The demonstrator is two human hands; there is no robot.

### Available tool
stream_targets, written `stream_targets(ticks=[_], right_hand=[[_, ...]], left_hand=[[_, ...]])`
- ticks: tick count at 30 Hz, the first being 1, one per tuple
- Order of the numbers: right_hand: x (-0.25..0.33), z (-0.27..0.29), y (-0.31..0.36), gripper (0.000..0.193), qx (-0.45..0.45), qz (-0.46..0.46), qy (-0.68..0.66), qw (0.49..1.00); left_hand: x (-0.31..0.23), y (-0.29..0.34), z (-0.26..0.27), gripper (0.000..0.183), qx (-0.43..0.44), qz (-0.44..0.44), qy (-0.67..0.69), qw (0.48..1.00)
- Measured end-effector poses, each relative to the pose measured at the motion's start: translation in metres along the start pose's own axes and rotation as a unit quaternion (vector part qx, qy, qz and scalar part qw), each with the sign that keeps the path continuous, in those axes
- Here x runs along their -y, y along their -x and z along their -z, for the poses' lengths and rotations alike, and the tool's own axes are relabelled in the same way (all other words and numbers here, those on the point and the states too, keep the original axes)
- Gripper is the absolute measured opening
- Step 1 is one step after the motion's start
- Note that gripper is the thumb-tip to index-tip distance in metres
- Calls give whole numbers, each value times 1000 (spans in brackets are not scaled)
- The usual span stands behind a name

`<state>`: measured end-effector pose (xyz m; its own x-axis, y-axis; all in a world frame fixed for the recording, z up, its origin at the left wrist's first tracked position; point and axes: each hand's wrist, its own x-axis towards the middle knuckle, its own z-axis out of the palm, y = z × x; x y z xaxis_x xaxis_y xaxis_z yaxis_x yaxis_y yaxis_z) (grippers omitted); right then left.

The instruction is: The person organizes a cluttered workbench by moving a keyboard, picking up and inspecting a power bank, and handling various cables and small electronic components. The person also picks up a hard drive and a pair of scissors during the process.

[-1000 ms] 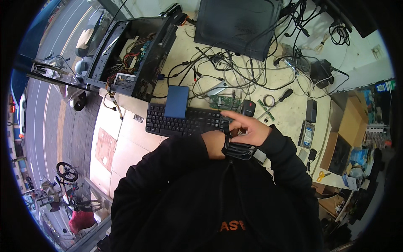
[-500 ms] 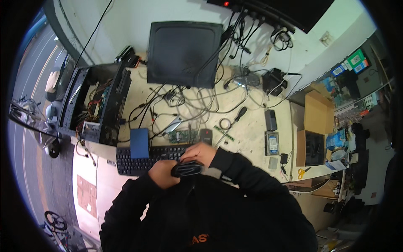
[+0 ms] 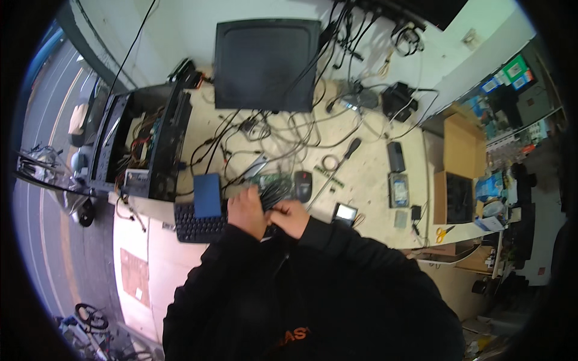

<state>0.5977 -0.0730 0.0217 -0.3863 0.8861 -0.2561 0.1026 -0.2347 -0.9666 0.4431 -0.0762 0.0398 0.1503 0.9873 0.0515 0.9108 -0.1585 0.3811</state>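
Note:
A coiled bundle of black cable (image 3: 277, 190) sticks up between my two hands, over the far edge of the black keyboard (image 3: 191, 230). My left hand (image 3: 247, 212) is wrapped round its left side. From the right, my right hand (image 3: 290, 218) is closed against the lower part of the bundle, thumb and fingers pinched together. Just beyond the hands lies a green circuit board (image 3: 265, 178), partly covered by the cable. A black mouse (image 3: 303, 185) sits right of the bundle. Resting on the keyboard's left half is a flat blue box (image 3: 207, 195).
Loose cables tangle below the monitor (image 3: 267, 65). An opened computer case (image 3: 158, 153) stands left. To the right are a screwdriver (image 3: 352, 146), a memory stick (image 3: 329, 175), a small screened device (image 3: 345, 213), a hard drive (image 3: 398, 190), yellow scissors (image 3: 442, 233) and a cardboard box (image 3: 463, 147).
Both hands have moved away from my body with the cable bundle, which now points up and outward over the keyboard's far edge. The small screened device has come into sight.

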Motion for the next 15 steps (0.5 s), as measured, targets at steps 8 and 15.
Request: stream_targets(ticks=[8, 15], right_hand=[[15, 10, 6, 16, 30, 3, -43, 999], [14, 14, 2, 22, 89, -11, -5, 996]], left_hand=[[-15, 10, 26, 81, 23, -49, 117, 992], [32, 1, 17, 67, 219, -41, 359, 906]])
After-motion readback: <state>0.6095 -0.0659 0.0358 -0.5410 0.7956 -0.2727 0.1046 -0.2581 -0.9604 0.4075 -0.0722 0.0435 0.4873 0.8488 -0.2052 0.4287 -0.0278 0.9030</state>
